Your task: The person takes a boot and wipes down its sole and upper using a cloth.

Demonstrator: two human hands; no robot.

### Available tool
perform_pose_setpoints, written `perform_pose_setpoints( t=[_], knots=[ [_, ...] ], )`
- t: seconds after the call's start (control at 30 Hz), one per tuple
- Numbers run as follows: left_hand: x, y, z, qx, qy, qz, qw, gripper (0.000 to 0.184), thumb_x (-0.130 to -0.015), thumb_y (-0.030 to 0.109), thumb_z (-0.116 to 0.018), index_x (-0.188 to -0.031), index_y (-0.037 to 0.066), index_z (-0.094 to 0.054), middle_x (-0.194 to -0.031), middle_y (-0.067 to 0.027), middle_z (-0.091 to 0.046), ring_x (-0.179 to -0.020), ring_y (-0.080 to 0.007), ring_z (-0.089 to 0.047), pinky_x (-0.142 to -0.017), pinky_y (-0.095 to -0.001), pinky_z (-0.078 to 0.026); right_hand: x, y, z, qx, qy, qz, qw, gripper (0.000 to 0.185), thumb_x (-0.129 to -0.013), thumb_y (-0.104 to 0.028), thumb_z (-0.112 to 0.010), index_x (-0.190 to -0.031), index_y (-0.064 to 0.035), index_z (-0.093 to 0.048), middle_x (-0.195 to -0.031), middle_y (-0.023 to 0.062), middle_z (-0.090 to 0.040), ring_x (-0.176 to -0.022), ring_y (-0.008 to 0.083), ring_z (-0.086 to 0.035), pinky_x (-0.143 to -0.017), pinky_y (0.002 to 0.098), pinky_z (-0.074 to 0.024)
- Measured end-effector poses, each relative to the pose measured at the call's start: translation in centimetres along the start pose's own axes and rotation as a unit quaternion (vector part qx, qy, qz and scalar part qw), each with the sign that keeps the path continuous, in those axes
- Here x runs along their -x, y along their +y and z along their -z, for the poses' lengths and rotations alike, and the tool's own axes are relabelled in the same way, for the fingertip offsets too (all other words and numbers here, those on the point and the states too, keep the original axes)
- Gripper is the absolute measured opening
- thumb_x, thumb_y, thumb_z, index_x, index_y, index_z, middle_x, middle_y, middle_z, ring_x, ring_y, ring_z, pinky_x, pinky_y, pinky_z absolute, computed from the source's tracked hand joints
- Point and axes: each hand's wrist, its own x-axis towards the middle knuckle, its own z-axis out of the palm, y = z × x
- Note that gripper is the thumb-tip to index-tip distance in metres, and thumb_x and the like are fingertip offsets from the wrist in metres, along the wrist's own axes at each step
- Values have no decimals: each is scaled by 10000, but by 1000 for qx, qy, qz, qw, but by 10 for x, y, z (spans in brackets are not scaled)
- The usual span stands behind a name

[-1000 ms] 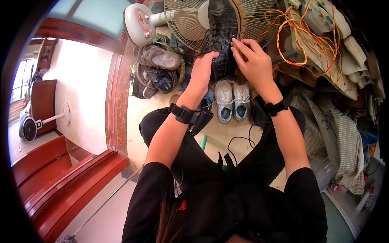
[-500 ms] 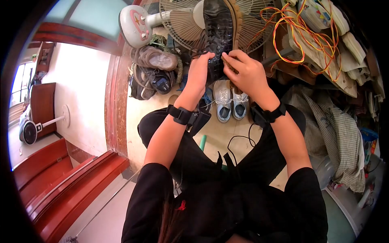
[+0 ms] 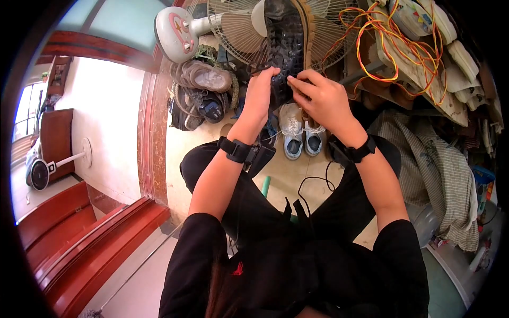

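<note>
A black lace-up boot (image 3: pixel 286 40) with a tan sole edge stands upright before me, its front toward me. My left hand (image 3: pixel 259 95) is closed at its left side, the thumb lying along the lacing. Dark loose lace (image 3: pixel 258 68) hangs by that thumb. My right hand (image 3: pixel 322 99) is at the boot's right side, with thumb and forefinger pinched at the lacing. Whatever is between those fingertips is too small and dark to make out. Just below the boot, a pair of pale sneakers (image 3: pixel 292 132) rests on the floor.
Behind the boot is a fan (image 3: pixel 228 26) with a wire cage. Grey shoes (image 3: pixel 209 78) are piled at left. Red-yellow wire (image 3: pixel 395 74) tangles over stacked boards and shoes at right. Striped cloth (image 3: pixel 435 175) hangs at my right. A black cable (image 3: pixel 313 179) lies on the floor.
My right fingertips have shifted slightly down and left along the lacing, and the hand has turned a little. My left hand and the boot have hardly moved.
</note>
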Motion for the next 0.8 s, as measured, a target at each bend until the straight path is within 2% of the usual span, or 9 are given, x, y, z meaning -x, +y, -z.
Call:
perform_pose_setpoints(
  t=[0.17, 0.23, 0.33, 0.47, 0.53, 0.57, 0.63, 0.73, 0.8],
  knots=[
    [1, 0, -3, -26, 22, -24, 999, 247, -902, 279, -535, -1003, 72, -624, -933, -38, -644, -867, -123, -614, -771, -282, -488, -7, 5, 0, -2, 41, -21, 999, 244, -744, -84, -716, -987, -104, -708, -926, 23, -633, -722, 207, -649, -617, 297, -524],
    [0, 0, -4, 24, -5, 18, 1000, 324, -886, 268, -560, -995, -18, -667, -980, -25, -626, -903, -106, -543, -807, -262, -403, -11, 12, -4, -3, 60, -26, 998, 223, -750, -100, -710, -972, -118, -711, -915, 8, -631, -702, 211, -648, -597, 299, -520],
    [0, -4, -7, 9, 0, -6, 1000, 325, -888, 267, -559, -998, -19, -667, -960, -20, -629, -881, -102, -543, -796, -255, -401, -14, 13, -5, -13, 71, -47, 996, 245, -758, -80, -713, -1002, -101, -704, -930, 27, -634, -710, 214, -648, -614, 304, -518],
    [10, 5, -17, -1, -1, -5, 1000, 337, -885, 280, -568, -987, -26, -666, -908, -14, -625, -836, -96, -532, -773, -253, -397, -22, 20, -5, 15, 125, -58, 990, 204, -771, -116, -694, -973, -142, -713, -892, -4, -634, -680, 214, -648, -581, 308, -520],
    [11, 6, -21, -48, -12, -10, 999, 316, -863, 299, -622, -814, -11, -662, -747, 20, -579, -693, -74, -489, -652, -247, -380, -25, 22, -4, 20, 136, -65, 988, 201, -779, -117, -688, -977, -144, -711, -890, -2, -636, -680, 217, -648, -584, 310, -521],
    [12, 8, -20, -48, -12, -9, 999, 316, -863, 299, -622, -814, -11, -662, -747, 20, -579, -693, -74, -489, -652, -247, -380, -26, 23, -3, 16, 136, -71, 988, 195, -786, -118, -683, -978, -143, -708, -888, 0, -638, -683, 222, -649, -586, 309, -522],
    [14, 12, -17, -191, -14, 20, 981, 356, -833, 311, -679, -637, 24, -601, -628, 51, -500, -589, -55, -417, -546, -250, -325, -27, 25, -4, 11, 136, -77, 988, 188, -794, -119, -678, -979, -142, -704, -887, 3, -639, -685, 226, -650, -587, 309, -522],
    [16, 11, -20, -158, 2, 3, 987, 424, -815, 308, -713, -536, 58, -512, -563, 76, -423, -530, -42, -347, -485, -261, -265, -24, 26, -9, 17, 146, -57, 987, 165, -798, -122, -677, -962, -132, -698, -880, 7, -641, -692, 230, -652, -590, 308, -523],
    [17, 12, -19, -162, 2, 1, 987, 418, -815, 300, -709, -542, 50, -514, -569, 73, -428, -537, -44, -352, -488, -262, -270, -22, 26, -11, 5, 139, -59, 989, 163, -796, -127, -681, -959, -119, -689, -898, 12, -640, -700, 235, -655, -600, 310, -529]
  ],
)
